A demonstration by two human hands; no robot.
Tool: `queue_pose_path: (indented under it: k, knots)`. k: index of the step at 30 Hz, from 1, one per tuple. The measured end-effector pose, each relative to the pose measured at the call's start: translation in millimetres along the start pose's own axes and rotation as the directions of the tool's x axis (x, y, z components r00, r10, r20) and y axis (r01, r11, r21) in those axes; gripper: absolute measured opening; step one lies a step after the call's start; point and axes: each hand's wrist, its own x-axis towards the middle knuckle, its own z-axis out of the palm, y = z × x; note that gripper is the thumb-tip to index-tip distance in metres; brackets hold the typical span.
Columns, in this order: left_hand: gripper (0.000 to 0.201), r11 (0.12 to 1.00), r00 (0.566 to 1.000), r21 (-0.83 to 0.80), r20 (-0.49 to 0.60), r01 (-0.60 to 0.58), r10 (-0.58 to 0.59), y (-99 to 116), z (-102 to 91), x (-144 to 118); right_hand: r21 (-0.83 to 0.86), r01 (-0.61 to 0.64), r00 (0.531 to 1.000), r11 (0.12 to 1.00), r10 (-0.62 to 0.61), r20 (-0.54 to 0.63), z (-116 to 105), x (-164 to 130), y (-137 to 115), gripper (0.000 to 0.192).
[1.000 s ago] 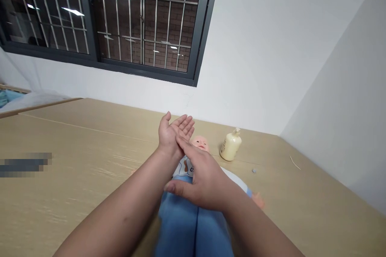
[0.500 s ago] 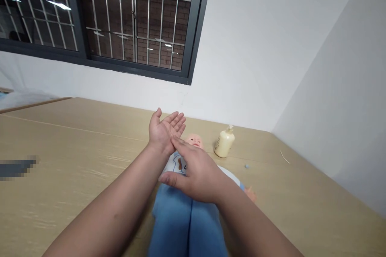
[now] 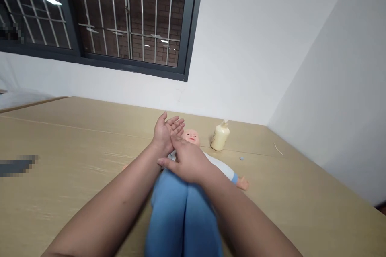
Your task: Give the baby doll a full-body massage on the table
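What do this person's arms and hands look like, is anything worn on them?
Both are bare. The left hand and the right hand wear no gloves, and no rings, watch or bracelet show. The forearms are uncovered as far as the picture's lower edge, with no sleeve in sight. The fingernails look short and plain.

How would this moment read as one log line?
left hand: open, palm up | right hand: fingers on left palm | doll: lying on table | bottle: upright, beside doll's head
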Motion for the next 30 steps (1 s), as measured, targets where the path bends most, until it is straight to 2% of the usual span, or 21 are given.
queue_pose_path:
  k: [6,10,13,17,20,21,23,25,26,28,30]
  knots:
    - [0.046,0.986,0.995,0.15,-0.058,-0.068,0.078,8,-17.0,4,0.026,0.025,0.999,0.999,-0.026,0.027,-18,-11,-7,0.046]
    - [0.035,0.925,0.984,0.368,-0.106,-0.096,0.144,17,-44.7,-12,0.056,0.004,1.0,0.998,-0.003,-0.018,-23,-22,5,0.043]
    - [0.024,0.859,0.975,0.505,-0.133,-0.087,0.177,28,-70.9,-33,0.087,-0.059,0.998,0.994,0.061,-0.025,-28,-42,26,0.041]
    - [0.023,0.748,0.967,0.661,-0.152,-0.056,0.206,44,-99.5,-60,0.108,-0.202,0.977,0.973,0.207,-0.04,-38,-81,69,0.036]
    - [0.024,0.68,0.968,0.732,-0.15,-0.029,0.202,45,-111.5,-68,0.043,-0.373,0.917,0.927,0.375,-0.134,-39,-105,100,0.037]
    - [0.024,0.636,0.968,0.771,-0.137,-0.031,0.212,42,-112.9,-69,0.045,-0.404,0.899,0.914,0.405,-0.164,-37,-110,106,0.04]
    - [0.022,0.507,0.962,0.856,-0.045,-0.101,0.268,32,-110.6,-67,0.052,-0.402,0.897,0.914,0.405,-0.176,-30,-115,110,0.044]
    - [0.018,0.367,0.944,0.902,0.112,-0.227,0.309,20,-101.7,-64,0.032,-0.315,0.935,0.949,0.316,-0.162,-21,-115,102,0.047]
    - [0.017,0.325,0.932,0.901,0.186,-0.288,0.31,13,-95.2,-62,0.017,-0.247,0.956,0.969,0.247,-0.157,-16,-115,96,0.047]
    - [0.017,0.291,0.921,0.887,0.284,-0.358,0.268,-1,-79.9,-61,-0.01,-0.1,0.986,0.995,0.098,-0.133,-7,-113,80,0.048]
    - [0.019,0.3,0.911,0.868,0.331,-0.396,0.247,-13,-63.6,-59,-0.029,0.007,0.993,1.0,-0.011,-0.117,1,-112,67,0.054]
